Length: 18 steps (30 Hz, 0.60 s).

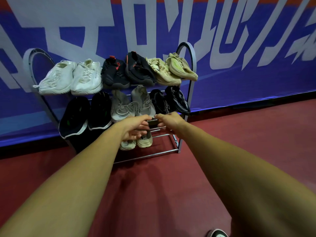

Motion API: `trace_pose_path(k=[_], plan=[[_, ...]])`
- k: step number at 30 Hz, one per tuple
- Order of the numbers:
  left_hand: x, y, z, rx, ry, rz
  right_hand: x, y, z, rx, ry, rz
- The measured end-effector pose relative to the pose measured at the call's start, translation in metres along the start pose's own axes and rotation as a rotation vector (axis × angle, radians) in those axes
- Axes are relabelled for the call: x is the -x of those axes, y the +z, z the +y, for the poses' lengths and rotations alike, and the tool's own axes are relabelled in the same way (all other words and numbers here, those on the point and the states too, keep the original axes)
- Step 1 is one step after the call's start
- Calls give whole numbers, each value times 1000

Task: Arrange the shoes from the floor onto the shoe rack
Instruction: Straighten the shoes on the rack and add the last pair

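Red floor (pixel 153 185) meets a blue banner (pixel 248 79); the shoe rack (pixel 190 53) stands against it, upper tiers full of shoes (pixel 56 77); left hand (pixel 135 129) and right hand (pixel 168 119) curl fingers round a small dark object (pixel 152 123) above a cream pair (pixel 144 141) on the bottom tier.

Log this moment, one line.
left hand, right hand: grip dark object | shoe rack: upper two tiers full | cream pair: bottom tier

black shoe (pixel 164 105) lettered "OREN", banner (pixel 106 23) characters illegible

dark object (pixel 152 123) mostly hidden by fingers (pixel 138 133), bottom-edge shoe (pixel 218 234) cropped
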<state>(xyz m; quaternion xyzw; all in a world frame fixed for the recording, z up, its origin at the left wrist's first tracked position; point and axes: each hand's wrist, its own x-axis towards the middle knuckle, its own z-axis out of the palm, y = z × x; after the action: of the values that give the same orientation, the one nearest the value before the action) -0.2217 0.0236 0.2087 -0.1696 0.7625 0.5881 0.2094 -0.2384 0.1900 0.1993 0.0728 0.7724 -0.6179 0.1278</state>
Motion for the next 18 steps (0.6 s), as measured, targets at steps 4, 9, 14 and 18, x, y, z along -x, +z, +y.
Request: trace_pose_path(k=[4,9,14,18], plan=[[-16,23,3,-118,285,151,-6,-17,6,57,23,81],[-36,41,8,-266,403,274,-24,-29,17,90,56,141],[-54,53,14,-315,403,396,-44,-33,17,-32,110,116],[-63,51,12,-330,423,410,-59,-24,17,-159,164,102]])
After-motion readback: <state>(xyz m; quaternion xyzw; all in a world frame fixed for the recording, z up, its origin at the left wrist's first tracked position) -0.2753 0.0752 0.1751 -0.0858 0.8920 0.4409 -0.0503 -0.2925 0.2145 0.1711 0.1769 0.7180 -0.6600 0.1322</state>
